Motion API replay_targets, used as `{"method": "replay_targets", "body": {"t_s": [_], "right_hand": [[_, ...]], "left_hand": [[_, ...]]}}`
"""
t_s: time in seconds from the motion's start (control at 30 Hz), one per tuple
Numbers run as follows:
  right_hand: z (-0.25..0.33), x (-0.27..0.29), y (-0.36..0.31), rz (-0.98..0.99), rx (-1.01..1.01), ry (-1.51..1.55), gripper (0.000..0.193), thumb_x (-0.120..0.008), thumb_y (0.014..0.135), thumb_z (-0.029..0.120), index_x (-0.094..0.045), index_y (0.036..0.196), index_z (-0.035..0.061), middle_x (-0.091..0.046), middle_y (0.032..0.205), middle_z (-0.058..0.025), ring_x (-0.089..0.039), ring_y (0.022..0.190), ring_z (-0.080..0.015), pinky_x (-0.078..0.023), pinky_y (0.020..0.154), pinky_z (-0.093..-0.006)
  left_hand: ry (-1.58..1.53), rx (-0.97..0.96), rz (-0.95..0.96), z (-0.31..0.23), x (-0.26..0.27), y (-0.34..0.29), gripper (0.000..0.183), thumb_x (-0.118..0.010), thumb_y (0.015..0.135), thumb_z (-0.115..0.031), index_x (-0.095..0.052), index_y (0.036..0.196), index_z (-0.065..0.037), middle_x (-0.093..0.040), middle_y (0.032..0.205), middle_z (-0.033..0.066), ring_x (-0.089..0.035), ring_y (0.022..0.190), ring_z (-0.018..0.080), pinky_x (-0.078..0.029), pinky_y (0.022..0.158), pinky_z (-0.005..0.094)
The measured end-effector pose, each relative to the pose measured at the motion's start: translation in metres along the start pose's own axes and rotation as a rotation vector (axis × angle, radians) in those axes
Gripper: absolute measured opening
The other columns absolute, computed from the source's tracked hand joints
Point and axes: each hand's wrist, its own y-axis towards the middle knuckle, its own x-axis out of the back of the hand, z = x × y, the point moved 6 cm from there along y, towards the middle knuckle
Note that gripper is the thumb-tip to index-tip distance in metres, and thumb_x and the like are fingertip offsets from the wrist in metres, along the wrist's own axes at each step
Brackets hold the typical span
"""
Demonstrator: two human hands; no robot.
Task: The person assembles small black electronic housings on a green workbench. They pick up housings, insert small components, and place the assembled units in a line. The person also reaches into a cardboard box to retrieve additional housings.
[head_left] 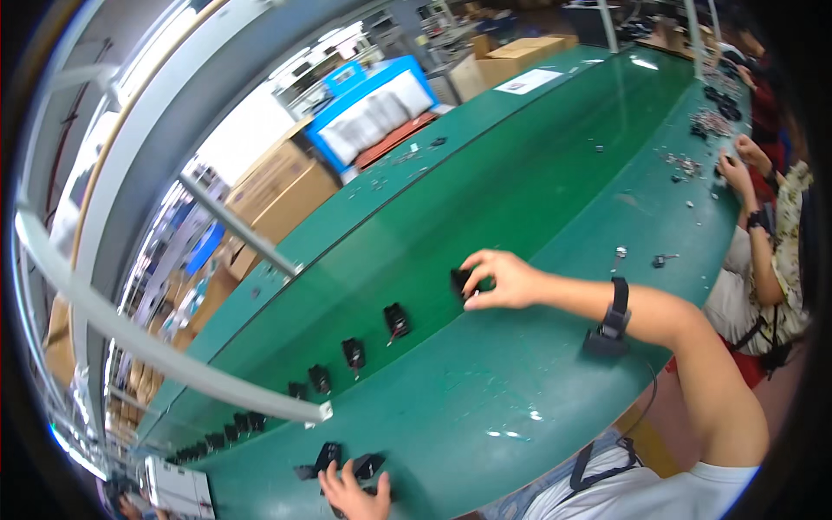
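Observation:
My right hand (503, 279) reaches out over the green conveyor belt (555, 165), fingers pinched on a small black boxy part (459, 282) that sits on the belt. A black strap with a small box (611, 322) is on that wrist. A row of like black parts (397, 321) (353, 353) (320, 378) trails away along the belt to the lower left. At the bottom edge, my left hand (355, 492) lies among a few loose black parts (328, 455) on the green worktop (485, 407). The frame edge cuts the hand off, so its grip is unclear.
A co-worker's hands (737, 169) work at the right by heaps of small metal pieces (712, 121). Two small loose bits (660, 258) lie on the worktop. A white frame rail (173, 364) crosses the left. Cardboard boxes (286, 195) and a blue machine (373, 104) stand beyond the belt.

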Motion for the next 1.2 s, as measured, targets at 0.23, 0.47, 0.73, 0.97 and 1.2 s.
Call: {"method": "replay_targets", "body": {"t_s": [0.23, 0.47, 0.73, 0.97, 1.2], "right_hand": [[-0.049, -0.058, 0.066, 0.169, -0.076, -0.534, 0.031, -0.081, 0.069, 0.031, -0.075, 0.092, 0.0115, -0.052, 0.134, -0.0132, -0.042, 0.128, -0.0347, -0.040, 0.104, -0.0492], [-0.020, -0.013, 0.020, 0.195, 0.067, -0.427, 0.045, -0.079, 0.074, 0.032, -0.068, 0.112, 0.0082, -0.045, 0.143, -0.0148, -0.043, 0.130, -0.0360, -0.041, 0.105, -0.0461], [-0.050, 0.180, -0.135, 0.328, -0.520, -0.815, 0.044, -0.075, 0.077, 0.028, -0.066, 0.116, 0.0098, -0.071, 0.100, -0.0130, -0.067, 0.095, -0.0341, -0.054, 0.085, -0.0445], [-0.074, 0.159, -0.164, 0.191, -0.341, -0.572, 0.027, -0.071, 0.076, 0.009, -0.071, 0.103, 0.0102, -0.065, 0.102, -0.0122, -0.068, 0.087, -0.0292, -0.056, 0.079, -0.0386], [0.007, 0.059, -0.097, 0.146, 0.029, 0.185, 0.015, -0.068, 0.082, 0.011, -0.074, 0.096, 0.0079, -0.070, 0.095, -0.0081, -0.067, 0.073, -0.0144, -0.054, 0.065, -0.0292]], "left_hand": [[-0.153, 0.158, -0.117, 0.010, -0.009, -0.019, 0.056, -0.080, 0.073, -0.032, -0.059, 0.119, -0.006, -0.054, 0.128, 0.0229, -0.054, 0.113, 0.0427, -0.043, 0.098, 0.0481], [-0.012, 0.002, -0.072, 0.006, -0.005, -0.004, 0.061, -0.078, 0.075, -0.040, -0.061, 0.124, -0.009, -0.056, 0.129, 0.0187, -0.054, 0.113, 0.0395, -0.041, 0.098, 0.0503], [-0.036, 0.014, -0.086, 0.014, -0.030, 0.000, 0.031, -0.070, 0.080, -0.025, -0.067, 0.107, -0.009, -0.065, 0.104, 0.0142, -0.059, 0.101, 0.0372, -0.044, 0.091, 0.0478], [-0.498, 0.025, -0.328, -0.027, 0.014, 0.022, 0.029, -0.063, 0.078, -0.006, -0.060, 0.106, 0.002, -0.057, 0.107, 0.0200, -0.057, 0.097, 0.0387, -0.048, 0.088, 0.0439], [-1.529, 0.512, 0.466, -0.153, -0.047, 0.061, 0.046, -0.047, 0.084, -0.002, -0.057, 0.129, -0.004, -0.062, 0.098, 0.0140, -0.058, 0.061, 0.0167, -0.040, 0.043, 0.0241]]}}
